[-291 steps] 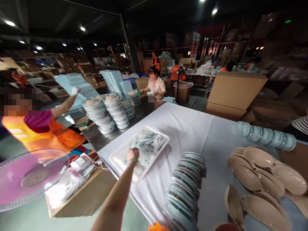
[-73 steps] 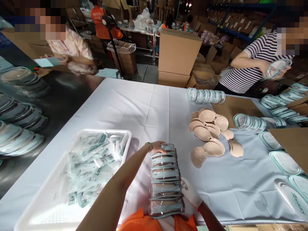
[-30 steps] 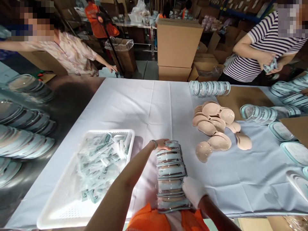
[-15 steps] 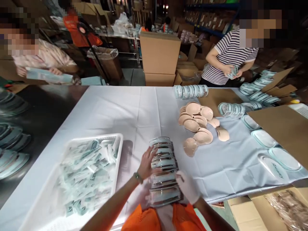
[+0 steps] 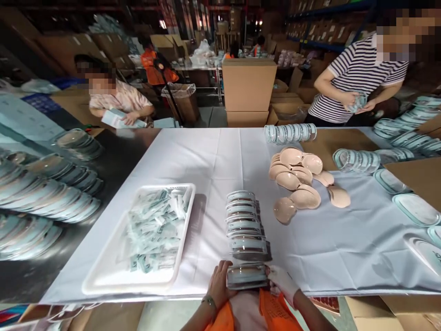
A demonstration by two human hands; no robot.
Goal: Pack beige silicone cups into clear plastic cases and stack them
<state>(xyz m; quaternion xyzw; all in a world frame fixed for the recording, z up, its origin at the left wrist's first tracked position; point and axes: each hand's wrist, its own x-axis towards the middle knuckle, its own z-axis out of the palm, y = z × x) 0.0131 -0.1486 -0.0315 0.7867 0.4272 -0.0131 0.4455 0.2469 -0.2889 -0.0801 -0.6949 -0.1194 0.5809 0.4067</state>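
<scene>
one case (image 5: 246, 276) left its row (image 5: 244, 226), held between left hand (image 5: 218, 281) and right hand (image 5: 283, 281).

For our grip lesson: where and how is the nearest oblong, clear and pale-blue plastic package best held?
Probably grip the package by its short ends, left hand from the left, right hand from the right: it lies crosswise, with similar packages beyond its far side.
</scene>
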